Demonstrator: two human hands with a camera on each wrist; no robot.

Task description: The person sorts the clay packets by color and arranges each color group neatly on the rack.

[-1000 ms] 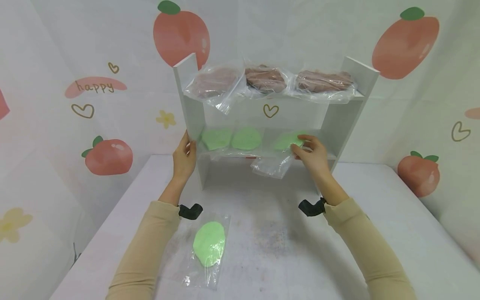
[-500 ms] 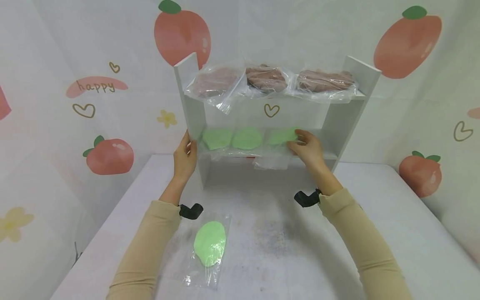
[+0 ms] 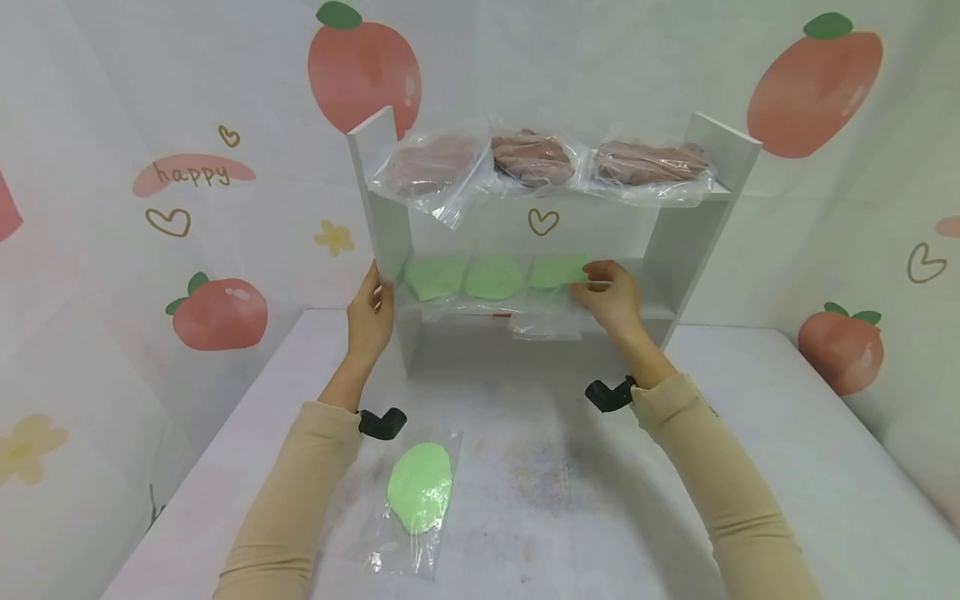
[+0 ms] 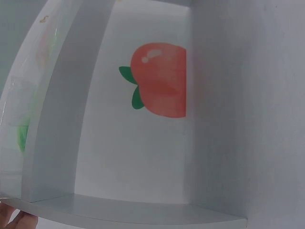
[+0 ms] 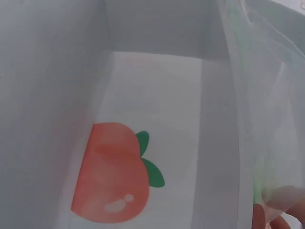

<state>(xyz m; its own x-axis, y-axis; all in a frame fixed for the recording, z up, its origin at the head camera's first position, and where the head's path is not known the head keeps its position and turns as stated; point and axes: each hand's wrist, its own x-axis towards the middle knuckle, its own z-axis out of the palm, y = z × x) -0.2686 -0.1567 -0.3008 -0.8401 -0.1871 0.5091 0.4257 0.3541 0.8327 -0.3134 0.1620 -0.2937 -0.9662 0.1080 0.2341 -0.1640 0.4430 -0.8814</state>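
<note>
A white shelf unit [image 3: 693, 242] stands on the table. My left hand [image 3: 368, 321] rests against the outside of its left panel near the front edge; in the left wrist view only some fingers [image 4: 21, 220] show. On the middle shelf, two clear bags with flat green pieces [image 3: 433, 277] [image 3: 495, 277] lie side by side. To their right, my right hand [image 3: 613, 300] pinches the right edge of a third clear bag with a green piece [image 3: 557, 272]. That bag's free end hangs over the shelf front. The right wrist view shows fingers [image 5: 285, 196] at its plastic.
Three clear bags with brownish pieces [image 3: 431, 167] [image 3: 531, 160] [image 3: 648, 162] lie along the top shelf, their plastic overhanging the front. Another bagged green piece [image 3: 420, 487] lies on the white table [image 3: 525, 533] near my left forearm. A printed cloth [image 3: 570, 58] hangs behind.
My right hand has moved left with the third bag, bringing its green piece closer to the middle one. The bag's hanging end has shortened. My left hand has stayed in place.
</note>
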